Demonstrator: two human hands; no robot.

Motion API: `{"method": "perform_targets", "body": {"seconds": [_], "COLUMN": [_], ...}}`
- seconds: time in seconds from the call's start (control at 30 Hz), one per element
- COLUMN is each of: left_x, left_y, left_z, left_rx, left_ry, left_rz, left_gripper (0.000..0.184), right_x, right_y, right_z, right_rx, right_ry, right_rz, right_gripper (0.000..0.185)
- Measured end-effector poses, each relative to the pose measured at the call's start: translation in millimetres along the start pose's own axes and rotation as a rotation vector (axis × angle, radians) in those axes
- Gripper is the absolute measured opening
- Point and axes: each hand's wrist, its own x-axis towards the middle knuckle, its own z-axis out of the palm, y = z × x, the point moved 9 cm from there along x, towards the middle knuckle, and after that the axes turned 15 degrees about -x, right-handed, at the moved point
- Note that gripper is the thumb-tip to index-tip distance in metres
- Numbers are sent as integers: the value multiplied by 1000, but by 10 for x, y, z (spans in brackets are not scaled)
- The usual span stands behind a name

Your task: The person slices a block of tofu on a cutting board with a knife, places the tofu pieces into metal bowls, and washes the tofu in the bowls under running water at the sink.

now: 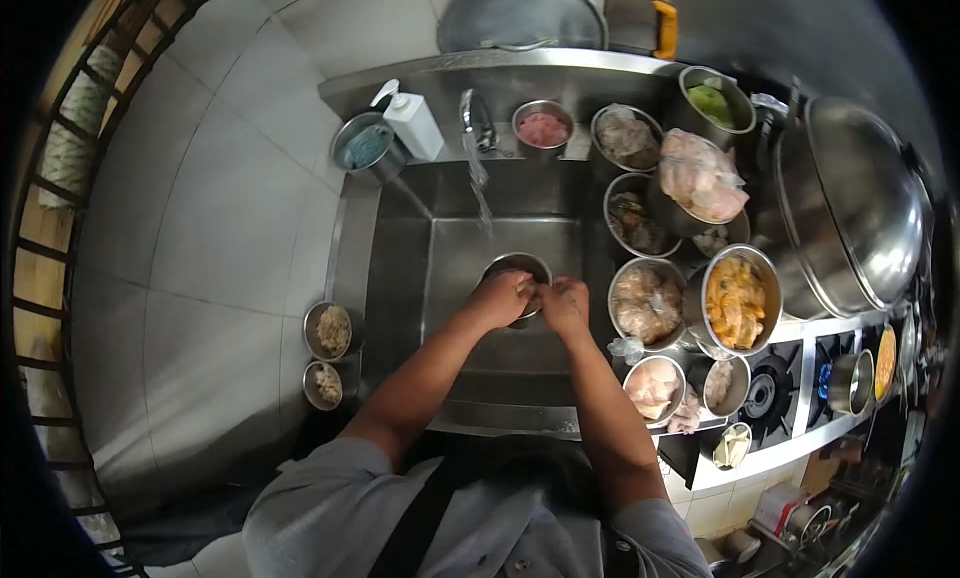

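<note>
My left hand [503, 298] and my right hand [564, 303] meet over a round metal bowl [520, 261] in the steel sink [402, 308]. The fingers of both hands are curled and close together at the bowl's near side. Whatever lies between them is too small and hidden to name. The bowl's inside looks dark, and the hands cover part of it. Beyond the bowl, water runs from the faucet [470, 113] into the sink.
A white pump bottle [413, 123] and a metal container with a blue scrubber [366, 146] stand behind the sink. Two small food bowls [329, 330] sit at left. Several food-filled containers crowd the right, including one with orange pieces [738, 300]. A burner flame [824, 380] burns farther right.
</note>
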Motion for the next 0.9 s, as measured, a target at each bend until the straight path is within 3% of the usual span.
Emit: {"method": "perform_targets", "body": {"seconds": [0.1,0.17,0.23,0.27,0.3,0.33,0.4,0.43,0.47,0.5,0.6,0.63,0.8,0.9], "left_x": [-136,-162,-108,122,318,501,957,1308,1482,1633,2212,2167,2506,2444], "left_y": [214,-101,-454,-757,-746,-894,-953,-1285,-1323,-1314,-1733,-1628,-1795,-1511], "left_z": [-427,-761,-1261,-1508,-1671,-1735,-1893,-1878,-1810,-1727,-1297,-1239,-1092,-1249], "left_rx": [-164,-540,-501,-295,-169,-328,-177,-260,-431,-599,-640,-465,-656,-599], "left_ry": [333,594,797,882,892,867,777,744,683,618,300,212,239,334], "left_rz": [212,13,-292,-62,99,-42,-92,-105,-218,-327,-496,-671,-361,-336], "left_gripper": [22,26,30,35,36,37,40,40,39,39,58,63,65,51], "right_x": [-86,-164,-284,-329,-374,-444,-624,-745,-911,-1044,-1636,-1787,-2651,-3058], "right_y": [67,58,-11,-34,-56,-24,-185,-228,-271,-272,-256,-161,288,533], "right_z": [-51,-187,-303,-385,-466,-524,-754,-872,-1027,-1157,-1801,-1987,-2781,-3123], "right_rx": [-32,84,241,252,262,176,158,191,169,254,287,290,208,84], "right_ry": [-4,174,248,243,237,239,140,152,154,108,111,110,401,503], "right_rz": [77,-41,-55,-58,-61,-114,-70,-102,5,-43,89,33,255,358], "right_gripper": [19,18,20,21,23,24,24,31,30,29,22,21,22,28]}}
